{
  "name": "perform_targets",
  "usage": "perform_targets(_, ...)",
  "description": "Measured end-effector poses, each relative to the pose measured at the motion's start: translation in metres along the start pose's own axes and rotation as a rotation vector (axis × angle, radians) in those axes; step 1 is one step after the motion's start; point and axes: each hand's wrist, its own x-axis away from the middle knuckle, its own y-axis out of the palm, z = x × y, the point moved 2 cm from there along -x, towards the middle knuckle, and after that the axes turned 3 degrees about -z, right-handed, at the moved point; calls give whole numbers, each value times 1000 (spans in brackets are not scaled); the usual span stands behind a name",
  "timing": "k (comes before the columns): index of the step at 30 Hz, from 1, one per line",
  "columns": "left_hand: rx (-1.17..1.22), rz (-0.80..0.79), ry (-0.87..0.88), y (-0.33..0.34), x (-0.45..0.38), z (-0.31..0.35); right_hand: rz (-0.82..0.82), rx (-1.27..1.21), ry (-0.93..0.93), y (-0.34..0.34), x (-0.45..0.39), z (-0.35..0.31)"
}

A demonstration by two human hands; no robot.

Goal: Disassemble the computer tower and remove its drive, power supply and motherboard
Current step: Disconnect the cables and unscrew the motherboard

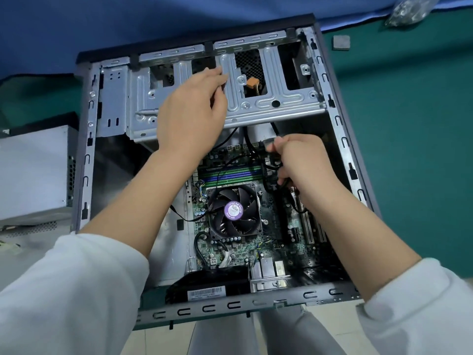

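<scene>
— On the green tabletop [409, 124] lies the computer tower [340, 139], side panel off, its open side facing up. Where are the hands?

— Both inside the case. The left hand [190, 116] reaches over the silver drive cage [268, 98] at the far end, fingers [217, 73] loosely bent, tips at one of the cage's cut-outs. Something dark shows under the fingertips, but I cannot tell if they grasp it.

— And the right hand [302, 160]?

— Clenched around black cables [266, 172] just below the cage, with a small connector [267, 143] poking out by the thumb. Grasping, clearly.

— Motherboard?

— The motherboard [230, 247] sits in the case floor. The CPU cooler fan [234, 211] with its purple label is near the middle, green and blue memory slots [230, 174] just beyond it, white expansion slots [308, 229] to the right, partly under the right forearm.

— Anything through the cage?

— An orange connector [252, 83] shows through 1 opening, against a perforated grille.

— Outside the case?

— A grey metal box [33, 172] with vent holes lies on the left, just beside the tower; it looks like a power supply, though I cannot be sure. Far right, a clear plastic bag [407, 10] and a small grey square pad [341, 42]. Blue cloth [128, 24] lies beyond the tower. White sleeves [64, 290] cover both arms to the forearm.
</scene>
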Motion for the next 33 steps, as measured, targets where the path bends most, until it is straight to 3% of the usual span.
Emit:
perform_targets(6,-28,-34,96,-9,-14,10,-18,-43,-18,4,-1,3)
perform_targets(12,-210,-451,147,-2,-57,28,-11,-71,-44,4,2,10)
perform_targets(15,-49,-535,59,-1,-63,27,-12,-86,-30,5,2,12)
perform_targets(21,225,-457,36,-9,-61,27,-45,-186,-3,4,2,9)
perform_targets(26,411,-193,-134,-23,-63,3,-197,-180,-42,3,10,2)
perform_targets(29,351,-164,-176,-26,-56,-17,-277,-118,-118,7,19,6)
perform_targets(33,306,-48,-172,-24,-48,-24,-199,55,-225,11,22,16)
